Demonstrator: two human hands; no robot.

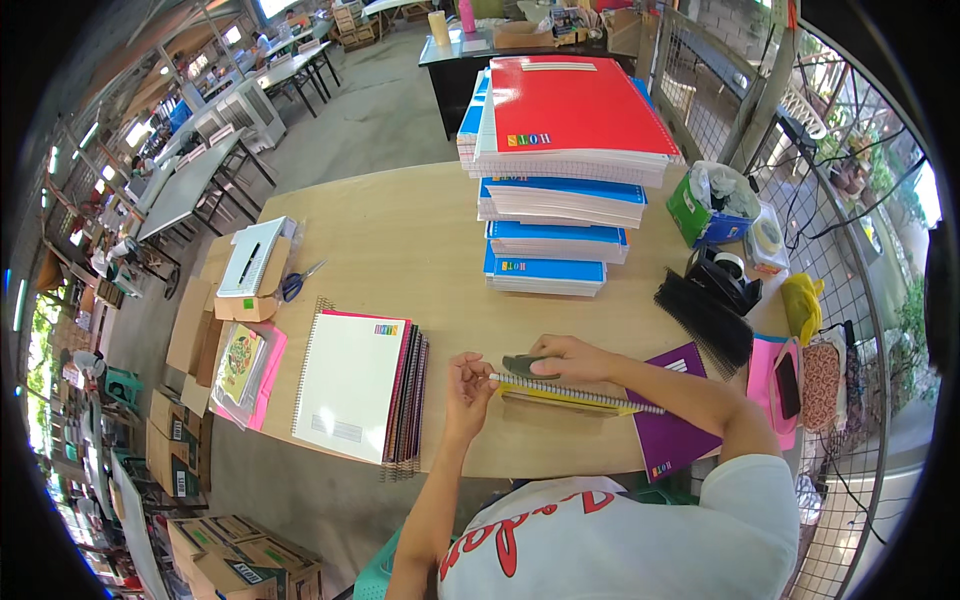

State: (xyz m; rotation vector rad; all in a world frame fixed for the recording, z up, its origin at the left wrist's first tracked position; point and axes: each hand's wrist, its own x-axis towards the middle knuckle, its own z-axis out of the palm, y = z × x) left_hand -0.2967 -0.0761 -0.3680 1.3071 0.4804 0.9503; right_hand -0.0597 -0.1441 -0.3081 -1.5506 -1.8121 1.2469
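Note:
A spiral notebook [575, 403] with a yellow edge stands on its side at the table's front, its wire coil facing up. My left hand [468, 390] is closed at the left end of that coil, fingers curled. In my right hand [572, 357] is a dark grey-green hand tool [530, 366], pressed near the same end of the coil; its exact kind is not clear. My right forearm crosses over a purple notebook [675, 415] lying flat. Left of my hands sits a stack of spiral notebooks [350, 385] with a white cover on top.
Tall piles of red and blue notebooks [585, 105] rise at the back. Black coils [705, 320], a tape dispenser [722, 275] and a green box [710, 205] line the right side. Scissors [300, 282] and an open carton [245, 300] are at left. A wire-mesh fence [720, 95] borders the right.

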